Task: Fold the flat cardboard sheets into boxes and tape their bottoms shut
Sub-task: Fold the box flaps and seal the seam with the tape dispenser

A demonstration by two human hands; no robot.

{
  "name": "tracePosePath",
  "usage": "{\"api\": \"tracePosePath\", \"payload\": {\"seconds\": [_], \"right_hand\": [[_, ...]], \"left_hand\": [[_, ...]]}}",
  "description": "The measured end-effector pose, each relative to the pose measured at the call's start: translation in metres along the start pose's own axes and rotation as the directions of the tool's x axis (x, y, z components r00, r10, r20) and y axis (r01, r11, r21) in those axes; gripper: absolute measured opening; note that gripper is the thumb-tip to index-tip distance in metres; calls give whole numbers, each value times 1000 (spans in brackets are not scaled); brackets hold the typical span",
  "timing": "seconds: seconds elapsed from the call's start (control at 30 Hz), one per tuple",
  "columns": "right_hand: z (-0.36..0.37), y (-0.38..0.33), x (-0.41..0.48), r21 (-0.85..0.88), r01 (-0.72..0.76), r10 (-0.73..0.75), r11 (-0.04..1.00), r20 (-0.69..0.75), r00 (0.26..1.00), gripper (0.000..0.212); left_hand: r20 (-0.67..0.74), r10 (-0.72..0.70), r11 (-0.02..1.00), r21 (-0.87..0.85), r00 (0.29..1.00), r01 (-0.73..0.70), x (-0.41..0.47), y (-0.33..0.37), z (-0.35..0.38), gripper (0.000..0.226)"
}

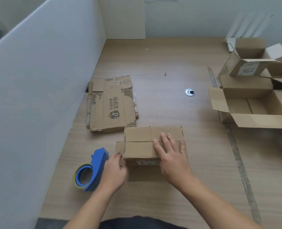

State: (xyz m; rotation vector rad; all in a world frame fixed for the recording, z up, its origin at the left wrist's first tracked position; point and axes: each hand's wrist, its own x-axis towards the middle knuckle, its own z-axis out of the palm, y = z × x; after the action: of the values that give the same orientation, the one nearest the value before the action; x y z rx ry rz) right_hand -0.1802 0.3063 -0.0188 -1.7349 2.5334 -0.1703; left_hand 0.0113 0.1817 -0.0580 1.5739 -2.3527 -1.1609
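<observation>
Box (140,146), folded, sits on near worktop (153,204). Left hand (115,171) at its left flap, fingers (117,158) blurred, grip cannot be told; blue tape dispenser (95,169) just beside. Right hand (171,156) flat on top, fingers (164,138) spread. Flat sheets (110,104) lie beyond.

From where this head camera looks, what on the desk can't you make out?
- Head view, left hand: motion-blurred, fingertips at a side flap of the box, grip unclear.
- Head view, seam: partly covered by the right hand, so tape there unseen.
- Head view, label on the box front: too blurred to read.
- Head view, open boxes at right: cut off by the frame edge.
- Head view, flat sheets: top sheet hides how many lie beneath.
</observation>
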Motion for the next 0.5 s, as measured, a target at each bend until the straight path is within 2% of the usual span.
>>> {"api": "tracePosePath", "payload": {"seconds": [0.07,0.1,0.17,0.23,0.33,0.43,0.5], "right_hand": [[8,-2,-4,6,29,-28,1000,-113,993,84],[11,0,-5,15,39,-36,999,-153,988,83],[10,4,-4,48,46,-37,998,-179,983,82],[7,6,-2,104,42,-25,994,-162,986,81],[0,5,2,109,30,-20,994,-94,995,73],[-8,0,9,85,-17,21,996,-52,998,53],[-11,0,13,93,-40,46,995,-63,997,50]], "left_hand": [[-129,138,990,32,982,-135,-5,4,-13,47],[-205,157,986,88,966,-142,-7,6,-21,46],[-302,100,975,219,948,-33,-10,-1,-36,48],[-289,-6,936,336,957,108,-14,-14,-45,53],[-221,-127,877,430,967,214,-22,-33,-50,59],[-181,-179,872,425,967,242,-25,-42,-49,64],[-162,-166,891,398,973,219,-24,-44,-44,68]]}}
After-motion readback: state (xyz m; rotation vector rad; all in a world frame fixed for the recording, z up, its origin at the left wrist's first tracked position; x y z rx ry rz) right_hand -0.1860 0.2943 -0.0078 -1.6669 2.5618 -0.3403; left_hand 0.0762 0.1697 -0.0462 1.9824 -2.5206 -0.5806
